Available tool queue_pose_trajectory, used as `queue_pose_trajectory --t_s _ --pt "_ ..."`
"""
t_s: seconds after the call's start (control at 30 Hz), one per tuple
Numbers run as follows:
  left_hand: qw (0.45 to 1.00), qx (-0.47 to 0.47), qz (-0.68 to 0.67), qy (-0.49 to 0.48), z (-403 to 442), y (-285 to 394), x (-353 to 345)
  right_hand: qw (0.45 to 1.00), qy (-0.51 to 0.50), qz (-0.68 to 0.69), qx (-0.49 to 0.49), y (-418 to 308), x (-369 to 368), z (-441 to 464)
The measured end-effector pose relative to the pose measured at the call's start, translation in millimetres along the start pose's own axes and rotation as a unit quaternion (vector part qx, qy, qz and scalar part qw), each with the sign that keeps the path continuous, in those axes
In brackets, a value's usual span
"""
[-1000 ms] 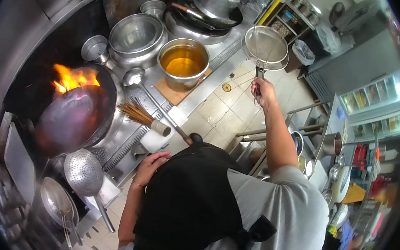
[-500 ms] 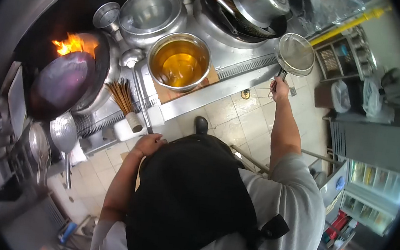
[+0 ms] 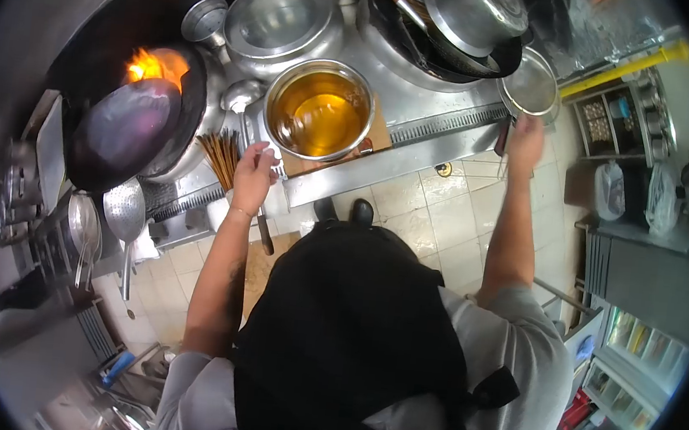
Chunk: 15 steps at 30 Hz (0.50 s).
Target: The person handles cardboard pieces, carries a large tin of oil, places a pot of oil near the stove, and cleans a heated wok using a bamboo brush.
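Observation:
My left hand (image 3: 253, 180) is raised above the ladle, its fingers loosely apart with nothing in them. The long-handled ladle (image 3: 263, 228) runs beneath that hand, its bowl beside a steel pot (image 3: 266, 124) of amber liquid. A bundle of thin brown sticks (image 3: 217, 159) stands just left of the hand. My right hand (image 3: 525, 145) is smeared by motion near a round mesh strainer (image 3: 531, 82). The strainer's dark handle shows just left of this hand; whether the fingers touch it I cannot tell.
Flames (image 3: 158, 68) rise behind a tilted wok (image 3: 125, 123) at left. A covered steel pot (image 3: 280, 18) and a wok (image 3: 379, 32) holding pans stand at the back. A perforated ladle (image 3: 124, 209) hangs at the counter's left edge. Tiled floor (image 3: 435, 224) lies below.
My left hand has risen from the ladle's handle end, moving up beside the sticks. My right hand, earlier gripping the strainer's handle, now appears to its right. The whole view has shifted slightly.

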<state>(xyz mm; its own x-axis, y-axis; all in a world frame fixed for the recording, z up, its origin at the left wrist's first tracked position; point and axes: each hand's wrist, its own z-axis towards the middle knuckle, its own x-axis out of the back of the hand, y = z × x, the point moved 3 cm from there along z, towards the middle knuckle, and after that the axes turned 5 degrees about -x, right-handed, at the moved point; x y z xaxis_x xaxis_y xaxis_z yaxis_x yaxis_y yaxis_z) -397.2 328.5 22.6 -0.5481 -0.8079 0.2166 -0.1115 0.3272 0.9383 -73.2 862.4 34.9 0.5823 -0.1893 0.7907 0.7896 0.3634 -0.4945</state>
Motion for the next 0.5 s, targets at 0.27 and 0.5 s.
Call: queue_pose_trajectory --t_s 0.27,0.5 --pt "0.975 0.079 -0.206 -0.025 55.8 7.6 0.2 0.786 -0.568 0.235 -0.059 -246.9 -90.4 -110.7" --pt "0.958 0.060 -0.264 -0.091 65.8 7.5 -5.7 0.729 -0.611 0.294 -0.090 -242.9 -126.7 -113.3"
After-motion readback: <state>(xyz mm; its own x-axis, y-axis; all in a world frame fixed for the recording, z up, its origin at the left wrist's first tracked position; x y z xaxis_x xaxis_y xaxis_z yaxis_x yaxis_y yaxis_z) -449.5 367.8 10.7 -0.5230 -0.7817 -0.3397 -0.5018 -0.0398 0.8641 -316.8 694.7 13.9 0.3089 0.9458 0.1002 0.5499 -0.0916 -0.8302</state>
